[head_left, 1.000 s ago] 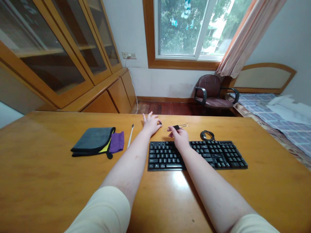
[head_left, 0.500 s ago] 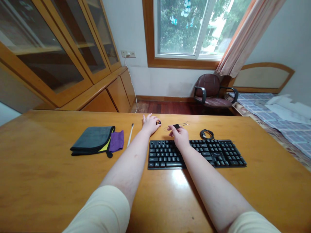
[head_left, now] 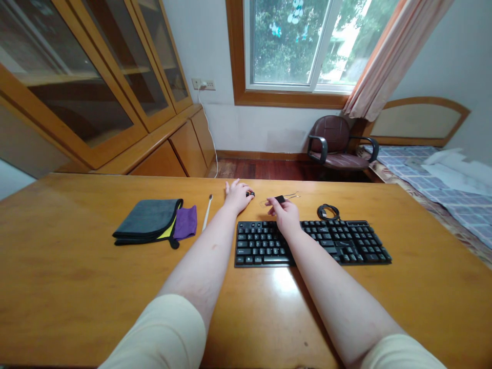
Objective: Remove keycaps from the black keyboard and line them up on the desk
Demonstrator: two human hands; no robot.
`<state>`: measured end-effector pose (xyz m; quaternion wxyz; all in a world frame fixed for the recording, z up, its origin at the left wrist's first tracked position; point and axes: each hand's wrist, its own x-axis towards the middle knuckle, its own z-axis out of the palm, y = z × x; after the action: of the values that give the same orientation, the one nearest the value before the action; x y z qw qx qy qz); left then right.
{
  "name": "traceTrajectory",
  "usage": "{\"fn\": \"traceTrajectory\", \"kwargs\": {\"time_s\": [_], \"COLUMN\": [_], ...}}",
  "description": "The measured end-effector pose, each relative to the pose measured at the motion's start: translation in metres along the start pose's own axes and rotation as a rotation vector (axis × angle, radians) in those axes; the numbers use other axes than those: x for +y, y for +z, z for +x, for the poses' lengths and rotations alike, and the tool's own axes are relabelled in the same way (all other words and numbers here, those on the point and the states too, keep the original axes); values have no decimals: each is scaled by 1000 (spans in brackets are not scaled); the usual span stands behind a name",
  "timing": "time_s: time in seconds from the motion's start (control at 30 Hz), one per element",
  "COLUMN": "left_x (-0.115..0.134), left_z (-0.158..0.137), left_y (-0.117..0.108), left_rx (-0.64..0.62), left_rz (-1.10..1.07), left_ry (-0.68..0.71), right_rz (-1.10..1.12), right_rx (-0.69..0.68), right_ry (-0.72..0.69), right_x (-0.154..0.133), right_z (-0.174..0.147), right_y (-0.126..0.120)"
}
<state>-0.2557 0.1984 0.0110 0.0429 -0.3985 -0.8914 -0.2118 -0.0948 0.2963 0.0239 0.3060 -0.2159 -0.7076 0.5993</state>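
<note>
My right hand (head_left: 285,212) is above the back row of the black keyboard (head_left: 265,247), pinching the black middle of a wire keycap puller (head_left: 280,199). Thin wire loops stick out from both ends of that tool. Farther left, my left hand (head_left: 236,197) rests on the table behind the keyboard's left corner. Between its thumb and fingers is a small dark object (head_left: 250,193), mostly covered and too small to name. A white toothbrush-like brush (head_left: 207,211) lies left of that hand, and my right forearm hides some of the keys.
A folded grey cloth (head_left: 148,218) with black edging lies on the wooden table (head_left: 69,287), a purple cloth (head_left: 186,222) beside it. Behind the keyboard's right half is a coiled black cable (head_left: 328,211). Beyond the table stands a brown armchair (head_left: 332,138).
Both hands stay in nearly the same place, the right still pinching the keycap puller. Only a slight shift of the camera view shows.
</note>
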Motion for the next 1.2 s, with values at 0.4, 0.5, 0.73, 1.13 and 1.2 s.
{"fn": "traceTrajectory", "kwargs": {"time_s": [0.4, 0.5, 0.73, 1.13, 1.2], "left_x": [-4, -3, -2, -17, -19], "left_z": [1, 0, -1, -4, -3], "left_y": [2, 1, 0, -6, -6], "left_rx": [-6, -8, -13, 7, 5], "left_rz": [-10, -5, 0, 34, 37], "left_ry": [-21, -27, -28, -48, -51], "right_rz": [-15, -17, -20, 20, 19], "right_rx": [5, 10, 16, 2, -1], "right_ry": [7, 2, -1, -1, 0], "right_x": [-2, -1, -2, 0, 1], "right_z": [-1, -1, -1, 0, 0], "right_y": [0, 0, -1, -1, -1]}}
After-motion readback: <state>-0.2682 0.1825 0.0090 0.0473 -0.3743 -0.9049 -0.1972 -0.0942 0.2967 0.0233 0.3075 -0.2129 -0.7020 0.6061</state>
